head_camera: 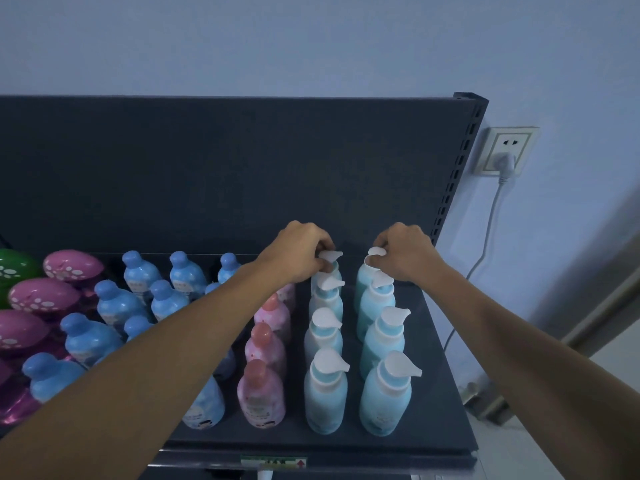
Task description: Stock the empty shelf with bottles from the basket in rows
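Note:
Two rows of light-blue pump bottles with white pump heads stand on the dark shelf (446,403), running front to back at its right end. My left hand (301,252) pinches the pump head of the rearmost bottle in the left row (329,268). My right hand (405,252) pinches the pump head of the rearmost bottle in the right row (363,278). Both bottles stand upright near the shelf's back panel. The basket is out of view.
Left of these rows stand a row of pink bottles (261,393), several blue bottles (114,303), and pink (41,296) and green (14,268) round-topped containers. A wall socket (505,150) with a plug and cable is on the right wall. The dark back panel (242,168) rises behind.

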